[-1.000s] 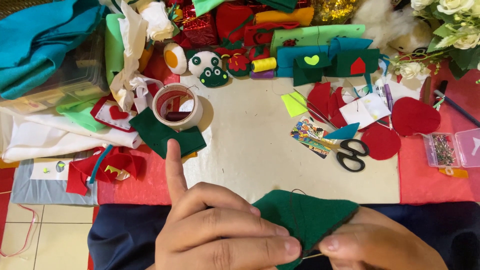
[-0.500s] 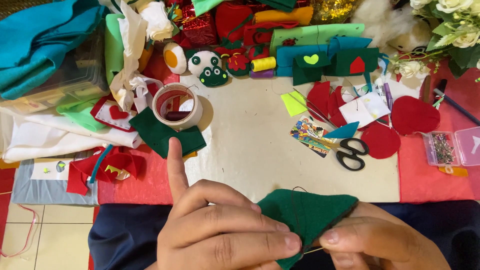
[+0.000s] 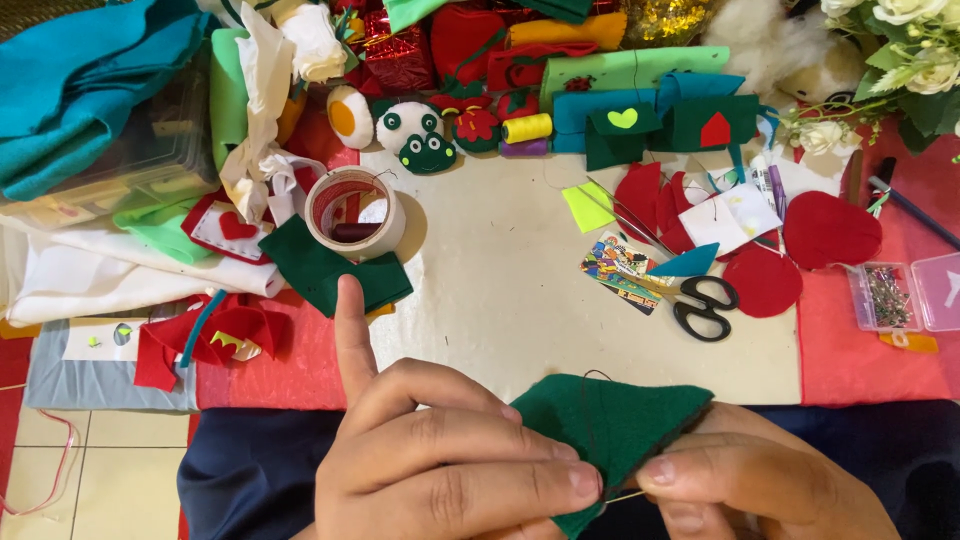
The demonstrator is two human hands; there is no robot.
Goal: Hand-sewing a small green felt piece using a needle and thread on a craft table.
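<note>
Dark green triangular felt piece (image 3: 610,425), low centre, above lap in dark blue cloth (image 3: 250,470), near table edge; pinched from both sides. Left hand (image 3: 440,460): fingers curled, pressed together on felt's left edge, index finger sticking straight up, apart from the rest. Right hand (image 3: 760,480): thumb & forefinger pinching felt's right lower edge; thin pale needle (image 3: 625,496) between the two hands' fingertips, mostly hidden. Dark thread (image 3: 592,378) looping at felt's top edge. Cream work mat (image 3: 500,290) on red table cover (image 3: 870,360), beyond hands. Black-handled scissors (image 3: 705,305), right of centre on mat, beside multicoloured printed card (image 3: 615,270) & blue felt scrap (image 3: 688,263). Red felt rounds (image 3: 830,230), right, partly overlapping. Clear plastic pin box (image 3: 885,297), open, far right. Roll of pale tape (image 3: 355,212), upper left on mat, touching flat dark green felt piece (image 3: 335,268). Yellow thread spool (image 3: 527,127), top centre, lying just above purple spool. Green felt frog face (image 3: 427,152) near spool, left. Teal cloth stack (image 3: 90,90), top-left corner. White artificial flowers (image 3: 900,40), top right.
</note>
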